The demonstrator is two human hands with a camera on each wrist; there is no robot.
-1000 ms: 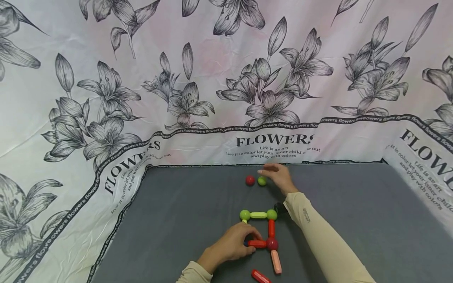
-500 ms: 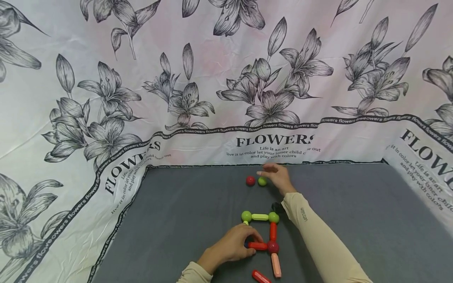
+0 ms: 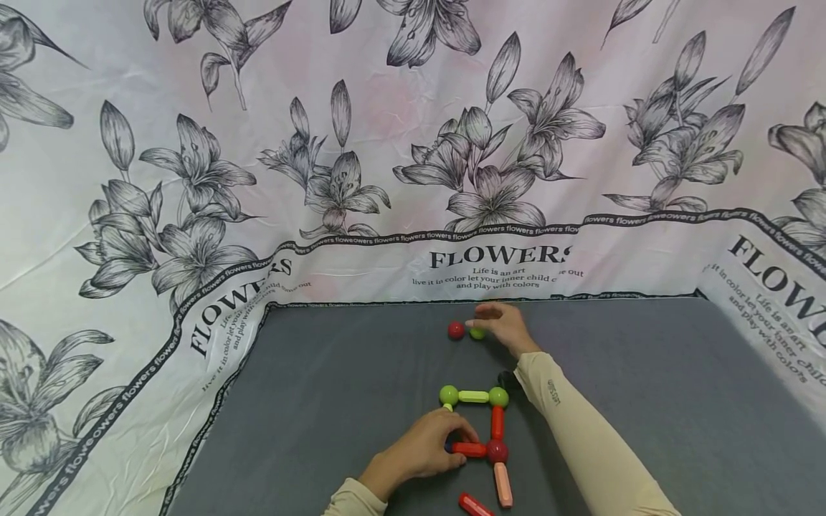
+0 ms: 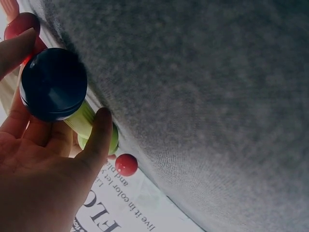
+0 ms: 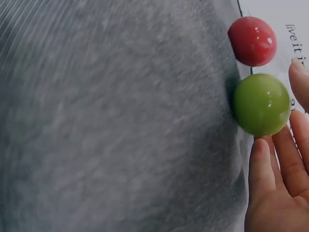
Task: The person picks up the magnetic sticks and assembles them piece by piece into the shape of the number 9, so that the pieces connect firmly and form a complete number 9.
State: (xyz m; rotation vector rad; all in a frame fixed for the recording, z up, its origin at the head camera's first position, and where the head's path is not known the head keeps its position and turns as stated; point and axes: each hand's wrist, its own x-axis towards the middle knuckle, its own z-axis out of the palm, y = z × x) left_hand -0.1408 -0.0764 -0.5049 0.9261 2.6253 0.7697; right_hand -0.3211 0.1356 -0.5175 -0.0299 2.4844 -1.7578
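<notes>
My left hand [image 3: 429, 444] curls round the dark blue ball [image 4: 54, 83] at a corner of a ball-and-stick frame, its fingers also over the ends of a red stick [image 3: 470, 449] and a yellow-green stick [image 4: 81, 120]. In the head view the hand mostly hides that ball. A red ball [image 3: 497, 451] and two green balls [image 3: 448, 395] form the other corners. At the table's far side, my right hand [image 3: 506, 326] reaches beside a loose green ball [image 5: 261, 104]. One fingertip meets the ball's edge in the right wrist view; another finger stands apart from it.
A loose red ball [image 3: 456, 330] lies just left of the loose green one. A pink stick [image 3: 503, 485] extends from the frame's red ball. One red stick [image 3: 475, 504] lies loose at the front. Flower-printed cloth [image 3: 361, 265] hangs behind the grey table [image 3: 310, 401].
The right hand has lowered slightly and come closer over the loose green ball, covering more of it. The ball-and-stick frame has shifted slightly toward the front. The left hand keeps its place.
</notes>
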